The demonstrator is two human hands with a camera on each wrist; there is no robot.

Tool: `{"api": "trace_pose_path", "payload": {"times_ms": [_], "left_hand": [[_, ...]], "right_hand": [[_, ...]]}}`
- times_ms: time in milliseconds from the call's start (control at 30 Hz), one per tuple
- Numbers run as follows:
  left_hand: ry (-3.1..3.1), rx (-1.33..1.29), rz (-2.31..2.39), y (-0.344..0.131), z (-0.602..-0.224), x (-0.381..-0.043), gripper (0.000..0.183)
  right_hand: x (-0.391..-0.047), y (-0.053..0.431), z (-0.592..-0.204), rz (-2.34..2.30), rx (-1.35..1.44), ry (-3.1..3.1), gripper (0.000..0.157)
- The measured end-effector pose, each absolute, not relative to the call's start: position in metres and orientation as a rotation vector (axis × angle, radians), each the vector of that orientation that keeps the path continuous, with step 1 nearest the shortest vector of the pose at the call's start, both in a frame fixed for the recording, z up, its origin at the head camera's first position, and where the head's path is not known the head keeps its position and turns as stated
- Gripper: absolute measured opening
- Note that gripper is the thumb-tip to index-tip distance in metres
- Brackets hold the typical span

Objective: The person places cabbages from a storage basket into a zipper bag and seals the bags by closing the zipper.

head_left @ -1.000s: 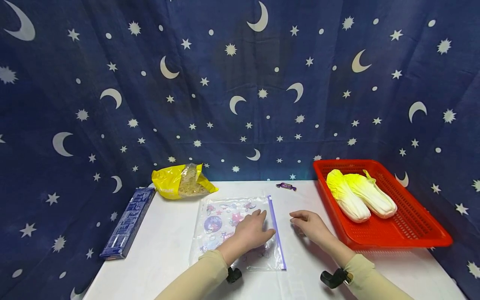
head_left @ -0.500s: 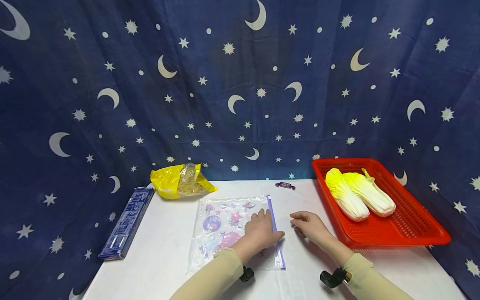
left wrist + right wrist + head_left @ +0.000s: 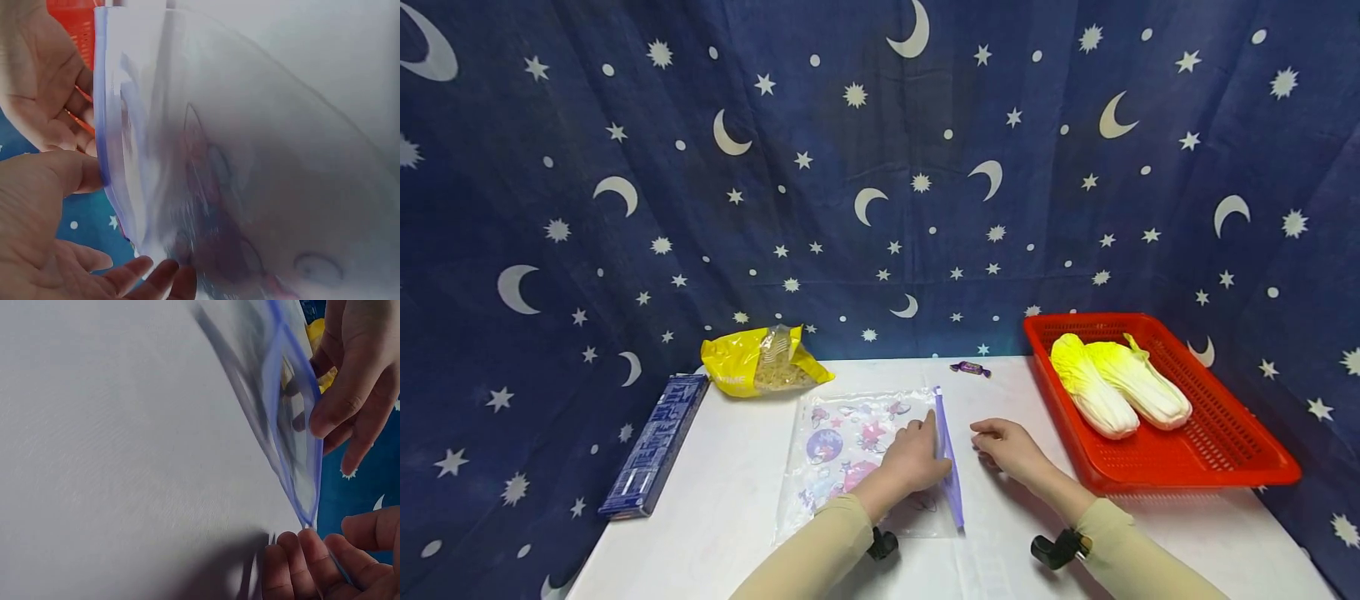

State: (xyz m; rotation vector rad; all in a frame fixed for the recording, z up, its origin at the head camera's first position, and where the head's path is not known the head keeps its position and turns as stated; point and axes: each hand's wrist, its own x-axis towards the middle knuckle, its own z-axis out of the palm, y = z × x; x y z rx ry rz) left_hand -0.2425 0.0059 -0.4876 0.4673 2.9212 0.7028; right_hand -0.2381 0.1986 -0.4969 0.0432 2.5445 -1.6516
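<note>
A clear zip bag (image 3: 827, 500) with pink and purple prints lies flat on the table. Its purple zip edge (image 3: 952, 492) is lifted on the right, and the mouth (image 3: 294, 431) gapes in the right wrist view. My left hand (image 3: 917, 458) pinches the upper layer by this edge; the thumb lies on the purple strip, and some fingers show through the plastic. To the right of the mouth, my right hand (image 3: 1015, 450) hovers low with loosely bent fingers and holds nothing. In the left wrist view the right hand (image 3: 47, 81) appears behind the zip edge.
A red basket (image 3: 1217, 479) with two napa cabbages (image 3: 1097, 400) stands at the right. Behind the bag lie a purple-wrapped candy (image 3: 972, 368) and a yellow pasta-like packet (image 3: 737, 362). A long blue box (image 3: 655, 450) lines the table's left edge.
My left hand first moved right across the bag to its zip edge. Now it has taken hold there and the edge is raised. My right hand has shifted slightly left.
</note>
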Motion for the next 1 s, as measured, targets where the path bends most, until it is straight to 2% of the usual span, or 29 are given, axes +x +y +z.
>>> {"api": "trace_pose_path", "payload": {"times_ms": [467,867,1000], "left_hand": [[2.765,0.542,1.044,-0.02,-0.491,-0.244,0.088],[2.761,0.576,1.059,-0.032,-0.498,-0.249,0.089],[2.771,0.613,1.024,-0.034,-0.498,-0.248,0.083]], "right_hand": [[-0.249,0.174,-0.504,-1.659,-0.048,2.549,0.046],[-0.26,0.153,-0.509,-1.618,-0.101,2.547,0.062],[-0.261,0.148,-0.511,-1.629,-0.106,2.548,0.061]]}}
